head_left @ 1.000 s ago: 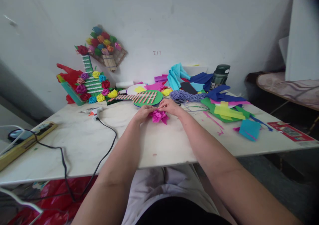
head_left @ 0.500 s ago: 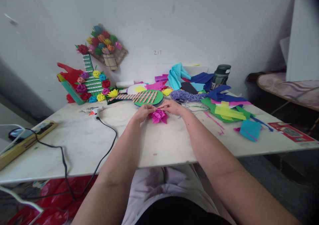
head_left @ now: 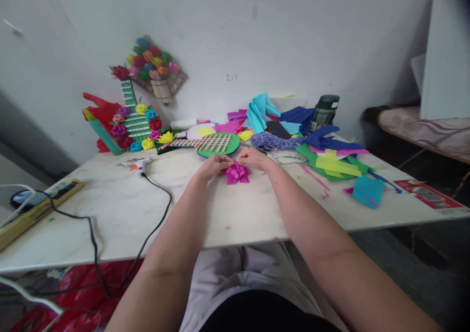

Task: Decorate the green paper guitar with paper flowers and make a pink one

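A bright pink paper flower (head_left: pixel 238 174) sits low over the table, its petals pointing toward me. At its upper left, my left hand (head_left: pixel 216 164) pinches the flower's back edge. My right hand (head_left: pixel 253 158) closes its fingertips at the flower's upper right side; the exact bit it pinches is too small to make out. Just beyond both hands lies a green oval board (head_left: pixel 218 144) with pinkish sticks laid across it in a guitar-like shape. Purple yarn (head_left: pixel 275 142) is heaped beyond my right hand.
To the left a glue gun (head_left: pixel 142 165) lies with its black cord running off the near edge. A green paper guitar with flowers (head_left: pixel 137 124) leans at the back left. Coloured paper (head_left: pixel 336 165) and a dark bottle (head_left: pixel 325 111) stand right. A power strip (head_left: pixel 44 207) lies far left.
The pink flower has turned slightly and shows more of its petals. My hands have shifted a little apart at its back; the other things stay put.
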Demonstrator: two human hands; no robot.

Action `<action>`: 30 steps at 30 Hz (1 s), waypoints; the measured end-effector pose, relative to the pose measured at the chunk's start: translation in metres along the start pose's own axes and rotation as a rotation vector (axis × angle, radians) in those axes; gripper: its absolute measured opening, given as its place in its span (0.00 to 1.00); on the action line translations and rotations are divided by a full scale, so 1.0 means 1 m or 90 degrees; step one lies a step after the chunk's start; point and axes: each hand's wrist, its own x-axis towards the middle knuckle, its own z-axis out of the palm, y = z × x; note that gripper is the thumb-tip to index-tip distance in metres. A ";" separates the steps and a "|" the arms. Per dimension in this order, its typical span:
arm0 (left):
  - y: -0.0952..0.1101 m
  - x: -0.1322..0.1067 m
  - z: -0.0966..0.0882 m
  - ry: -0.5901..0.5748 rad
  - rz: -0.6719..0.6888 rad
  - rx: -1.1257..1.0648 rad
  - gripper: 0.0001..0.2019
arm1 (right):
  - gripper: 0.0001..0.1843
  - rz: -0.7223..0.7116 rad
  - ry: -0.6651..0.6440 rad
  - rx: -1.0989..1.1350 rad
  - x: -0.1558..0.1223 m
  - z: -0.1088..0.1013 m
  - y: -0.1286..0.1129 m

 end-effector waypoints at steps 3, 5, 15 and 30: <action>0.002 -0.001 0.001 -0.005 0.000 0.012 0.14 | 0.09 0.011 0.001 0.017 0.001 0.001 0.002; 0.002 -0.001 0.002 -0.006 0.000 0.013 0.14 | 0.08 0.020 0.008 0.024 0.002 0.002 0.004; -0.001 0.002 0.002 0.001 0.007 0.021 0.17 | 0.08 0.128 0.040 -0.011 0.006 0.011 0.009; -0.004 0.002 -0.003 0.032 0.020 -0.014 0.16 | 0.10 0.074 -0.010 0.005 -0.008 -0.007 -0.013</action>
